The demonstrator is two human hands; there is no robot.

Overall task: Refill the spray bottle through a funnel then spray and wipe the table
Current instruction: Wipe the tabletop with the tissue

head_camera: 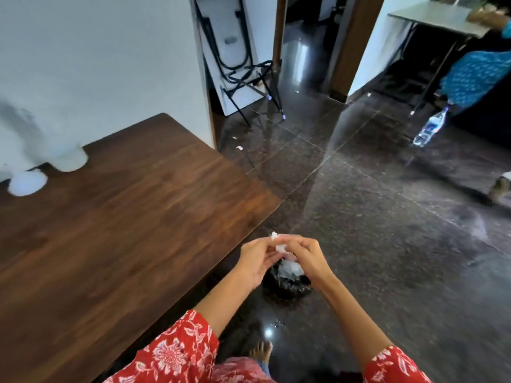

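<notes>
Closing stage, after wiping. Both hands meet beyond the corner of the dark brown wooden table point(124, 205), over a small black bin point(287, 284) on the polished dark stone floor point(387, 217). The left hand point(255, 261) and right hand point(302, 257) pinch a crumpled white tissue point(280, 248) between curled fingers. Two blurred white containers point(47, 170), possibly the spray bottle and funnel, stand at the table's far edge by the wall. The next move would likely be releasing the tissue squarely over the bin's opening.
</notes>
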